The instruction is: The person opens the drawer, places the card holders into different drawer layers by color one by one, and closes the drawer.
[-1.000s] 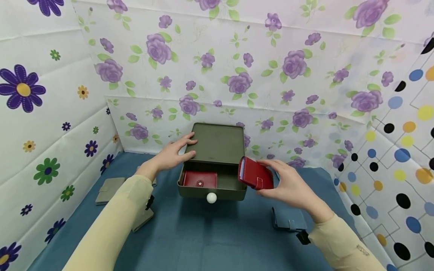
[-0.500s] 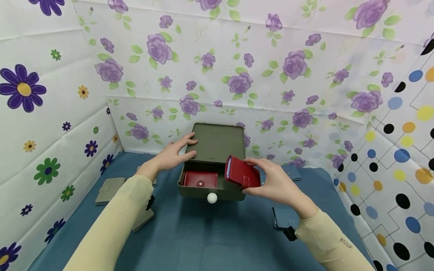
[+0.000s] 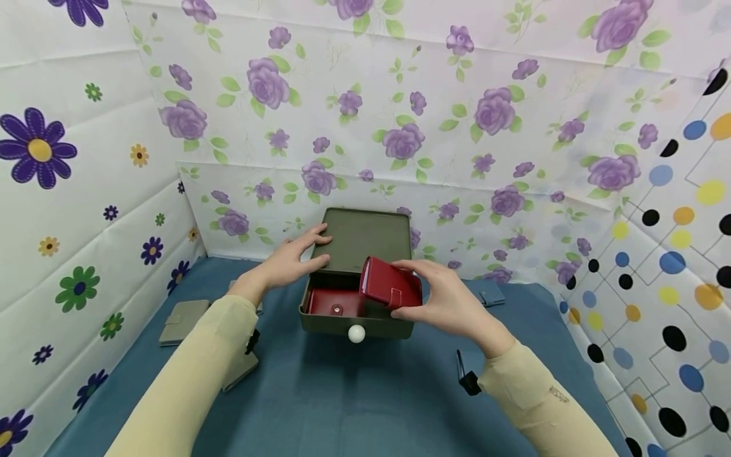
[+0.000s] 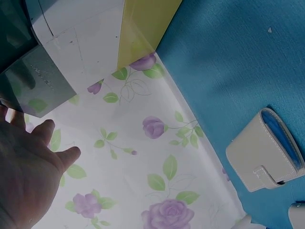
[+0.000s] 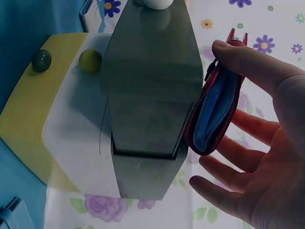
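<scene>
My right hand [image 3: 454,304] pinches a red card wallet [image 3: 394,285] between thumb and fingers, tilted over the right part of a pulled-out dark green drawer [image 3: 322,325]. Blue inner sleeves show along its edge in the right wrist view. A second red wallet [image 3: 331,301] with a snap button lies flat in the drawer's left part. The drawer has a white round knob [image 3: 356,334]. My left hand [image 3: 285,266], fingers spread, rests against the left edge of the green cabinet top [image 3: 365,238].
Beige wallets lie on the blue cloth at left, one farther out [image 3: 184,322], another beside the left sleeve [image 3: 241,371]. A blue wallet [image 3: 491,293] lies at right. White [image 5: 76,129] and yellow [image 5: 33,105] drawer units sit beneath the green one. Patterned walls enclose the table.
The right hand has carried the red card wallet leftward, from beside the drawer's right edge to over its right part. The left hand has stayed in place.
</scene>
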A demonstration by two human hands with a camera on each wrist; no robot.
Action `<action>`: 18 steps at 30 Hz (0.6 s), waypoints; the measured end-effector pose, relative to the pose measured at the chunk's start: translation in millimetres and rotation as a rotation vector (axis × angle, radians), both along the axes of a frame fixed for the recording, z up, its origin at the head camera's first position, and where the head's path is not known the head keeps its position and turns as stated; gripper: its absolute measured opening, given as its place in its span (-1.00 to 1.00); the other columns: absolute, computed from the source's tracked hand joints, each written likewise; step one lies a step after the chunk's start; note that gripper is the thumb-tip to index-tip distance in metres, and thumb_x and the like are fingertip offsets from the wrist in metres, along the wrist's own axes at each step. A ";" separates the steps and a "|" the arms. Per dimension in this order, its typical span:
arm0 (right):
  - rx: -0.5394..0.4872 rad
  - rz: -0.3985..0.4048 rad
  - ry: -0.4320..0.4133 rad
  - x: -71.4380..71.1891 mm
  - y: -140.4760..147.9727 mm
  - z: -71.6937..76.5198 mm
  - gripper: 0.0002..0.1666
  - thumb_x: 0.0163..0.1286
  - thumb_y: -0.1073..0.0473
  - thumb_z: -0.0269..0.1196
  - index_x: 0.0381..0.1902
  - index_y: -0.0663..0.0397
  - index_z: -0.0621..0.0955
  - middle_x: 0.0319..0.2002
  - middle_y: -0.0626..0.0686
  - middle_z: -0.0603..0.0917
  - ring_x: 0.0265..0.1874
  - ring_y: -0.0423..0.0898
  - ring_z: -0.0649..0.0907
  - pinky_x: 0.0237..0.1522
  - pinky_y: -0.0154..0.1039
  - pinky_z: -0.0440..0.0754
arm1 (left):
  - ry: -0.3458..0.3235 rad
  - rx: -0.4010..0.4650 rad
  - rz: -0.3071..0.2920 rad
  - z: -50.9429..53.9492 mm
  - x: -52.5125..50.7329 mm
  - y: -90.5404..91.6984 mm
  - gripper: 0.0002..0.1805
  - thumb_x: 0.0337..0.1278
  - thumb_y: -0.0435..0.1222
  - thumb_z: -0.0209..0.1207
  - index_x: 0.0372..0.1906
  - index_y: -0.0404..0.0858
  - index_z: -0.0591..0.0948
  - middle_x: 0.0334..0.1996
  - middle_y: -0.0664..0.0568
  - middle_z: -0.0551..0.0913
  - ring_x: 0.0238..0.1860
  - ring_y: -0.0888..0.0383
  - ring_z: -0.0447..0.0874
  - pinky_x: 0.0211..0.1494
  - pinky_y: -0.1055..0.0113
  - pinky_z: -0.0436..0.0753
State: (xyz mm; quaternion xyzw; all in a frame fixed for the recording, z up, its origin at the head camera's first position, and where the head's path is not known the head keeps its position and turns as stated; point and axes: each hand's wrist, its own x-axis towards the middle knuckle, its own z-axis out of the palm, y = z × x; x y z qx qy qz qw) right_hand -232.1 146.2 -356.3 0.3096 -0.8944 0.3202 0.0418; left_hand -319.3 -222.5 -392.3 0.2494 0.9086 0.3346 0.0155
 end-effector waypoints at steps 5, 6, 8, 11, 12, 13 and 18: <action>0.000 0.049 0.040 -4.2 -12.3 -0.5 -0.05 0.21 -0.10 0.66 0.52 -0.20 0.54 0.37 -0.03 0.59 0.24 -0.02 0.56 0.03 -0.01 0.73 | 0.003 0.013 0.009 -0.9 0.3 -0.4 -0.31 0.66 0.10 0.08 0.67 -0.08 0.34 0.76 0.14 -0.10 0.73 -0.06 -0.09 0.60 -0.43 -0.31; 0.006 0.056 0.045 -4.7 -13.9 -1.2 -0.04 0.21 -0.10 0.66 0.53 -0.20 0.54 0.36 -0.02 0.59 0.25 -0.01 0.56 0.03 0.00 0.73 | 0.003 0.010 0.009 -1.7 0.1 -0.4 -0.31 0.66 0.10 0.07 0.67 -0.08 0.34 0.76 0.14 -0.10 0.73 -0.06 -0.09 0.60 -0.43 -0.30; 0.018 0.062 0.053 -5.0 -15.9 -2.9 -0.04 0.20 -0.10 0.67 0.53 -0.20 0.54 0.36 0.00 0.60 0.26 0.02 0.56 0.04 0.02 0.73 | -0.003 0.008 0.005 -2.7 0.3 0.4 -0.31 0.66 0.11 0.07 0.67 -0.08 0.33 0.76 0.13 -0.11 0.72 -0.07 -0.08 0.60 -0.43 -0.29; 0.039 0.053 0.056 -4.5 -16.5 -5.5 -0.03 0.18 -0.11 0.68 0.52 -0.21 0.55 0.36 0.01 0.60 0.32 0.06 0.54 0.08 0.06 0.72 | -0.008 0.008 -0.001 -3.8 0.7 1.2 -0.30 0.67 0.12 0.06 0.67 -0.08 0.33 0.77 0.12 -0.12 0.72 -0.07 -0.07 0.60 -0.44 -0.28; 0.045 0.049 0.055 -4.3 -16.4 -6.1 -0.03 0.18 -0.12 0.68 0.52 -0.22 0.55 0.36 0.01 0.60 0.35 0.08 0.53 0.10 0.08 0.72 | -0.010 0.012 -0.002 -3.8 1.0 1.4 -0.31 0.67 0.12 0.06 0.67 -0.08 0.34 0.77 0.12 -0.12 0.72 -0.07 -0.07 0.60 -0.43 -0.29; 0.051 0.045 0.053 -4.1 -16.3 -6.4 -0.03 0.18 -0.13 0.67 0.52 -0.22 0.55 0.37 0.02 0.59 0.38 0.10 0.51 0.11 0.10 0.72 | -0.011 0.018 -0.002 -3.3 1.5 1.7 -0.31 0.67 0.12 0.06 0.67 -0.08 0.34 0.77 0.13 -0.12 0.72 -0.06 -0.07 0.60 -0.43 -0.29; 0.077 0.036 0.035 -2.7 -15.1 -5.8 -0.03 0.18 -0.18 0.67 0.52 -0.24 0.56 0.42 0.04 0.55 0.49 0.15 0.42 0.17 0.18 0.70 | -0.011 0.032 -0.002 -2.3 2.2 1.3 -0.31 0.67 0.11 0.06 0.67 -0.08 0.34 0.76 0.13 -0.11 0.73 -0.07 -0.10 0.61 -0.42 -0.31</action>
